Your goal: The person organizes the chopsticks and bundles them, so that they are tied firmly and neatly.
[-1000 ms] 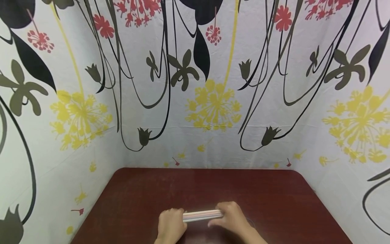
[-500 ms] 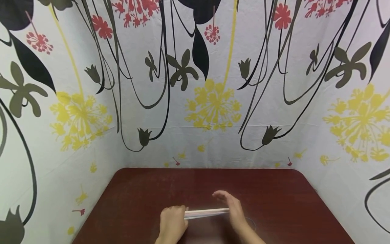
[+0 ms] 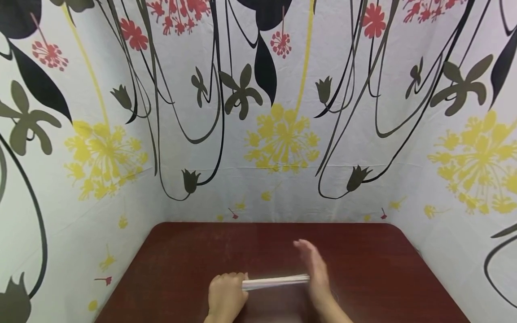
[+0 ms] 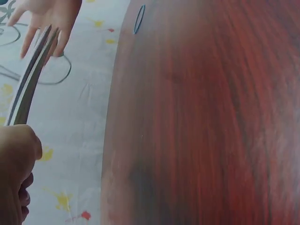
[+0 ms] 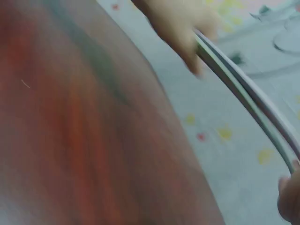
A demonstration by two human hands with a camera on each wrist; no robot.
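A bundle of thin pale strips or sticks (image 3: 276,281) reaches across between my two hands, above the table; its exact kind is not clear. My left hand (image 3: 227,294) grips one end with curled fingers, as the left wrist view also shows with the left hand (image 4: 18,152) round the strips (image 4: 32,84). At the other end my right hand (image 3: 318,273) stands with straight fingers, its palm against or just beside the tips. In the left wrist view the spread fingers of the right hand (image 4: 51,18) appear behind the strip ends. The right wrist view is blurred.
Beneath the hands lies a dark red-brown wooden table (image 3: 194,246). A thin blue-grey loop (image 4: 139,19), like a rubber band, rests on it near the edge. Patterned floral cloth (image 3: 282,193) hangs around the back and sides.
My right hand has let go of the bundle, slid right to its end, and straightened its fingers upward. More of the bundle shows now. The left hand keeps its grip, nearly still.
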